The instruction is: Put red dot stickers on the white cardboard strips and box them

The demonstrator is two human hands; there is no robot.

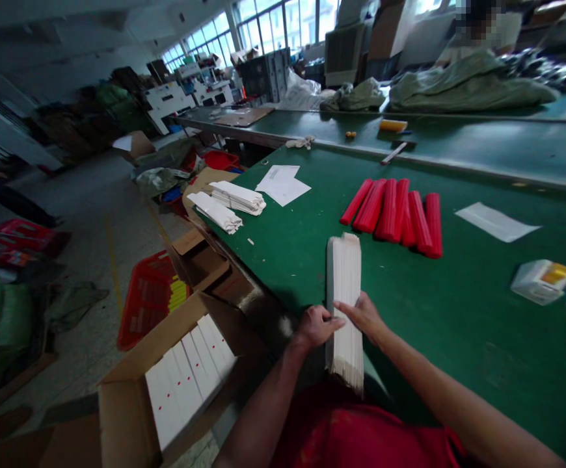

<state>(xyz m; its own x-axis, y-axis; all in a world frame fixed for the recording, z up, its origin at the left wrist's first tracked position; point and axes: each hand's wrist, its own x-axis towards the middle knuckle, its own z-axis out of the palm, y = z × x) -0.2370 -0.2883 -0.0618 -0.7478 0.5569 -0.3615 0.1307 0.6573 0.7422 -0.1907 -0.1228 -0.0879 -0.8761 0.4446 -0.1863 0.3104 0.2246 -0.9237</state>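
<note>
A thick stack of flat white cardboard sleeves [344, 270] stretches lengthwise away from my body at the table's near edge. My left hand [319, 325] is closed on its left side, with the thumb lying across the top. From the right, my right hand [365, 317] grips the same stack, its thumb also over the top. The fingers under and behind the stack are partly hidden. Beyond the stack lie several red bundles [393, 211] side by side. Two bundles of flat white cardboard [238, 197] rest at the table's left edge.
Below left, an open cardboard box [129, 406] holds several white boxes with red dots. A red basket [139, 286] with yellow pieces stands behind it on the floor. White papers [285, 185], a small white-and-yellow box [539, 283] and a raised ledge [439, 168] are on the green table.
</note>
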